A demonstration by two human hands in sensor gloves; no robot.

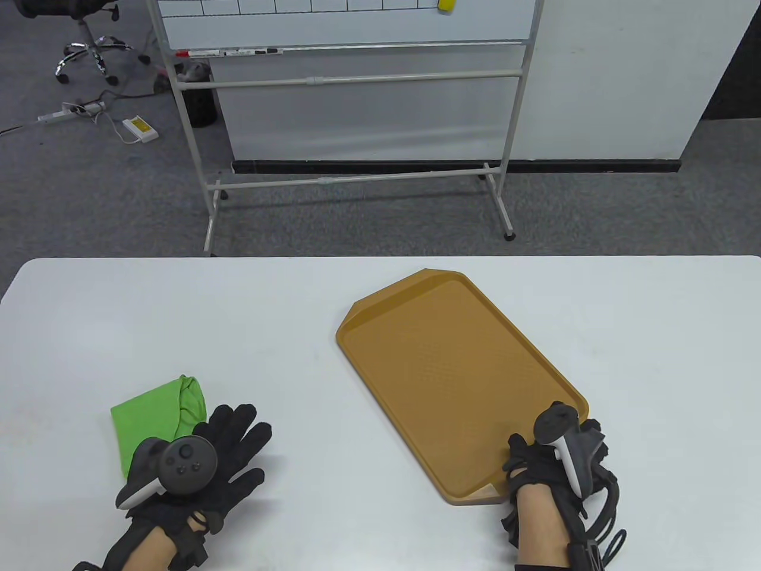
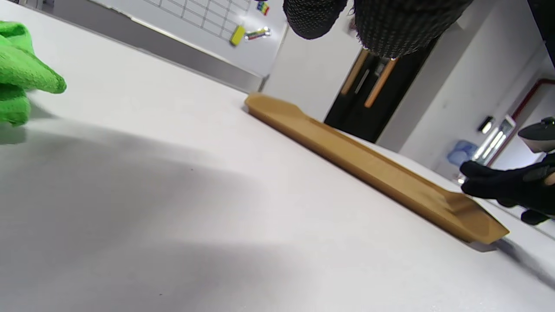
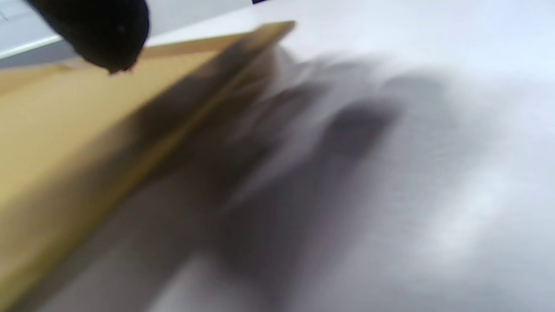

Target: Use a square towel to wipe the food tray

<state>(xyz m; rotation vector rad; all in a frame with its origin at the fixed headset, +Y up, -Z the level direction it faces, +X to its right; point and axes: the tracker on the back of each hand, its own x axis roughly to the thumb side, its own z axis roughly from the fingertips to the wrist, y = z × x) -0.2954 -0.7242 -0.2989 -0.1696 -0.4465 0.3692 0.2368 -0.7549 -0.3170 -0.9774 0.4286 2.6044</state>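
A brown food tray (image 1: 446,369) lies at an angle on the white table, right of centre; it also shows in the left wrist view (image 2: 368,169) and the right wrist view (image 3: 65,130). A folded green square towel (image 1: 148,416) lies at the near left and shows in the left wrist view (image 2: 21,78). My left hand (image 1: 247,446) is just right of the towel, fingers spread, holding nothing. My right hand (image 1: 556,437) is over the tray's near right corner, thumb above the tray floor and fingers stretched out (image 2: 477,184). The right wrist view is blurred; one fingertip (image 3: 99,30) shows above the tray.
The white table (image 1: 178,309) runs the full width of the table view. A whiteboard on a wheeled stand (image 1: 357,77) is beyond the far edge, with an office chair (image 1: 89,47) on the floor at the back left.
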